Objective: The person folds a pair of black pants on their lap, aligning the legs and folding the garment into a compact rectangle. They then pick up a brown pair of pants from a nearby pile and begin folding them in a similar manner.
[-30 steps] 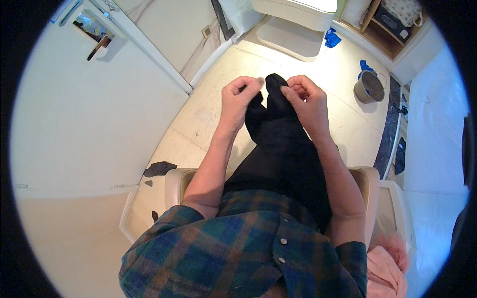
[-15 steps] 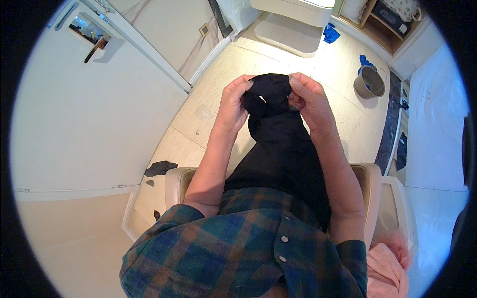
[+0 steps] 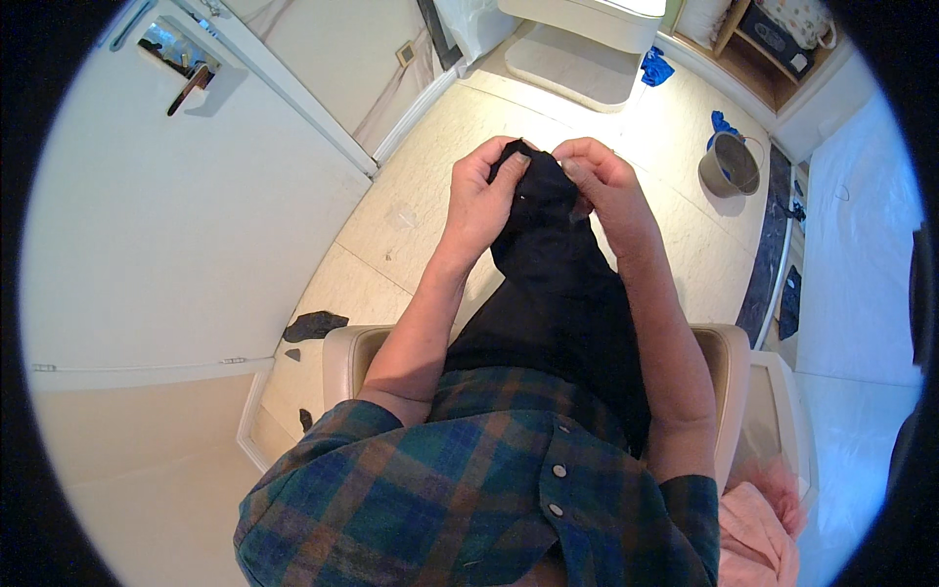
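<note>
My left hand (image 3: 479,205) grips the left edge of a bunched black cloth (image 3: 538,201), its thumb lying on top near the upper end. Opposite it, my right hand (image 3: 611,191) pinches the cloth's upper right edge, with some fingers curled partly out of sight. The cloth is held above my black-clothed lap, and where one ends and the other begins is hard to tell. I am seated on a beige padded chair (image 3: 724,342), wearing a plaid shirt (image 3: 421,489).
White door (image 3: 166,235) at left, white trolley (image 3: 577,24) ahead, grey bucket (image 3: 727,166) and blue crumpled items (image 3: 655,68) on the floor, wooden shelving (image 3: 773,78) at back right. Dark scraps (image 3: 313,326) lie left of the chair; pink fabric (image 3: 753,528) is at lower right.
My left hand has moved right, toward my right hand, with its thumb over the cloth. The cloth, stretched wider half a second ago, is now narrower and more bunched.
</note>
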`<state>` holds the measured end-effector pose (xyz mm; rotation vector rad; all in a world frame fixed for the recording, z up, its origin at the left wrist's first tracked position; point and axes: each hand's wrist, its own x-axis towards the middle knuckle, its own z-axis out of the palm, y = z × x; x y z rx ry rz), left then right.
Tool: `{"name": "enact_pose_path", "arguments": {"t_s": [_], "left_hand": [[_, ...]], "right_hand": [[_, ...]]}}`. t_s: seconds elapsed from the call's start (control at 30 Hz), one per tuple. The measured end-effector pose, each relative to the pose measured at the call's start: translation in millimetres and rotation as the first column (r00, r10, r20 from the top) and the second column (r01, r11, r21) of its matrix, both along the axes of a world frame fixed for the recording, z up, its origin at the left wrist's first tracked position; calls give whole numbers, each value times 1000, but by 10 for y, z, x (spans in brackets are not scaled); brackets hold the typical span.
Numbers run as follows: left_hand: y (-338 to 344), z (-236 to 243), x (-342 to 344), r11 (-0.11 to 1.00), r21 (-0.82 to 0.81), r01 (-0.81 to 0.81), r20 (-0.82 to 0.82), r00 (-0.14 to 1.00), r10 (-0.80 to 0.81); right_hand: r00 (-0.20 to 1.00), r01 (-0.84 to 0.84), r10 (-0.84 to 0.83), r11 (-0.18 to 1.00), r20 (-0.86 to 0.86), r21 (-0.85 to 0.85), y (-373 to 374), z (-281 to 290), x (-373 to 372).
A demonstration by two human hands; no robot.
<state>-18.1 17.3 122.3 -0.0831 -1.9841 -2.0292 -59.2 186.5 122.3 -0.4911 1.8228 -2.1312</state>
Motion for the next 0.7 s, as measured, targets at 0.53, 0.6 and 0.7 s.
{"name": "enact_pose_path", "arguments": {"t_s": [0.53,0.6,0.7], "left_hand": [[-40,92,14,931,362,-42,-36,998,59],[-39,145,44,936,346,-67,-13,997,76],[-78,105,34,909,411,-64,1,998,69]], "right_hand": [[322,543,262,736,-910,404,-168,552,459],[388,597,139,716,-911,363,-141,484,349],[585,546,-63,768,-809,335,-121,391,240]]}}
